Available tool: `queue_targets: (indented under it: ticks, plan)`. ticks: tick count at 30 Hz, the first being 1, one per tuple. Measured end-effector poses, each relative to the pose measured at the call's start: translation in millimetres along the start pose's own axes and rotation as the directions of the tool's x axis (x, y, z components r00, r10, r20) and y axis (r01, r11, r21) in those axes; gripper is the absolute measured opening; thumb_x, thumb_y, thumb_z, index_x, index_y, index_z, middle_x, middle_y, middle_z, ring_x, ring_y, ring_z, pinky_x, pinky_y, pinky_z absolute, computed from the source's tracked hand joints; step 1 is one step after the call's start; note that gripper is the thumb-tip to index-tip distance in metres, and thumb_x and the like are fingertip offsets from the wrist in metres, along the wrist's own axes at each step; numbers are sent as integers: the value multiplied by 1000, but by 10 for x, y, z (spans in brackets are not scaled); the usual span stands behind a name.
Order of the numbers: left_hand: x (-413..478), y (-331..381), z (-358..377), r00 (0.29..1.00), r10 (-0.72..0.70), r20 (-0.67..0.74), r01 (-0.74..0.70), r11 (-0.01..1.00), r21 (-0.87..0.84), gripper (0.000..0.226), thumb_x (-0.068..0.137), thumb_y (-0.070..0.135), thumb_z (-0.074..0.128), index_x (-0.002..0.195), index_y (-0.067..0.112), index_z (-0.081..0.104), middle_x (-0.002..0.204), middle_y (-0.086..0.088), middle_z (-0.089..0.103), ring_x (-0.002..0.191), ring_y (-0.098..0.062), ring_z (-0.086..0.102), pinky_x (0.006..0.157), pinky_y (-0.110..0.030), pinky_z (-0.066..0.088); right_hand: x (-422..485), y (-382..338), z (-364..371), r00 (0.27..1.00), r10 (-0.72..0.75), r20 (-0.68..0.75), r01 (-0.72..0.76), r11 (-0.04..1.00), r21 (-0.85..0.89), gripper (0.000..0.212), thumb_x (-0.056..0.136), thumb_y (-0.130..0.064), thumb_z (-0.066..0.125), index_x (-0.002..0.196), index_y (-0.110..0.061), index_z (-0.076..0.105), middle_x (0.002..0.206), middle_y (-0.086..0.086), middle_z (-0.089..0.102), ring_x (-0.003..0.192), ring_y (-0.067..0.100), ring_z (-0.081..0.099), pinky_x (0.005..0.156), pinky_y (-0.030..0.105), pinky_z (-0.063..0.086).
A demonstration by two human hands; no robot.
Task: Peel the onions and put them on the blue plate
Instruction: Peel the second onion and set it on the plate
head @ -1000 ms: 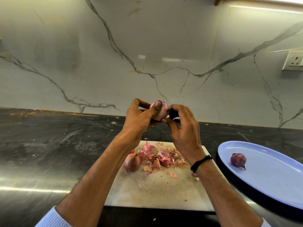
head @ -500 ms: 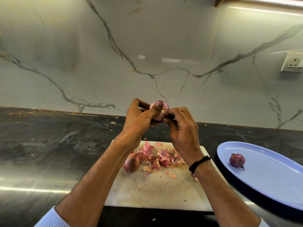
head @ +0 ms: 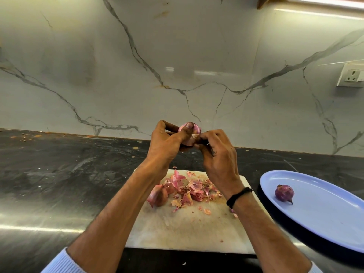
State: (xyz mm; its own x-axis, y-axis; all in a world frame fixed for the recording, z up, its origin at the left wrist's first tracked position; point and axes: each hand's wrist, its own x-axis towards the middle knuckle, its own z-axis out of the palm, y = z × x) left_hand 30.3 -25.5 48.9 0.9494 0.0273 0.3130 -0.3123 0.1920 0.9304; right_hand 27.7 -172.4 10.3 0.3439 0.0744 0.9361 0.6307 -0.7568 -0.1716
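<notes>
My left hand (head: pixel 167 143) grips a small pink onion (head: pixel 194 130) raised above the counter, thumb pressed on its top. My right hand (head: pixel 218 156) pinches a flake of its skin at the onion's right side. An unpeeled onion (head: pixel 158 196) lies on the white cutting board (head: pixel 187 231), next to a heap of pink peels (head: pixel 194 189). One peeled purple onion (head: pixel 284 193) sits on the blue plate (head: pixel 325 217) at the right.
The board and plate rest on a dark stone counter (head: pixel 59 174) that ends at a marble-patterned wall. A wall socket (head: pixel 350 75) sits at the far right. Small crumbs lie along the counter's back left edge.
My right hand has slid down and to the right along the onion, drawing a bit of skin away. The left hand keeps its hold.
</notes>
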Motion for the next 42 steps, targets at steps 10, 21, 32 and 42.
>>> queue_targets:
  ticks: [10, 21, 32, 42]
  plan:
    - [-35, -30, 31, 999, -8, 36, 7, 999, 34, 62, 70, 46, 74, 120, 14, 55, 109, -12, 70, 92, -20, 75, 82, -37, 62, 13, -8, -28, 998, 36, 45, -37, 999, 10, 39, 86, -7, 76, 122, -9, 62, 110, 10, 55, 93, 15, 58, 84, -2, 38]
    - [-23, -23, 10, 998, 12, 67, -13, 1000, 4, 30, 92, 27, 66, 119, 14, 69, 108, -5, 75, 99, -20, 72, 85, -37, 61, 0, 17, -5, 1000, -4, -14, 3, 999, -45, 23, 84, 3, 74, 104, -3, 65, 101, 10, 56, 89, 0, 43, 81, -2, 37]
    - [-34, -20, 18, 997, 25, 68, -24, 1000, -14, 26, 92, 28, 65, 115, 16, 70, 106, -5, 75, 99, -20, 73, 86, -38, 61, 10, -25, -22, 999, 23, -27, -24, 999, -38, 40, 85, 0, 75, 122, -7, 62, 108, 11, 56, 92, 10, 53, 85, -2, 38]
    - [-27, -26, 26, 997, 51, 57, -50, 999, -19, 37, 89, 30, 68, 121, 12, 68, 104, -5, 75, 94, -19, 74, 84, -36, 61, -12, 4, 9, 999, -16, -34, 14, 998, -66, 21, 87, 6, 69, 105, -2, 64, 99, 10, 57, 86, 3, 43, 79, 0, 37]
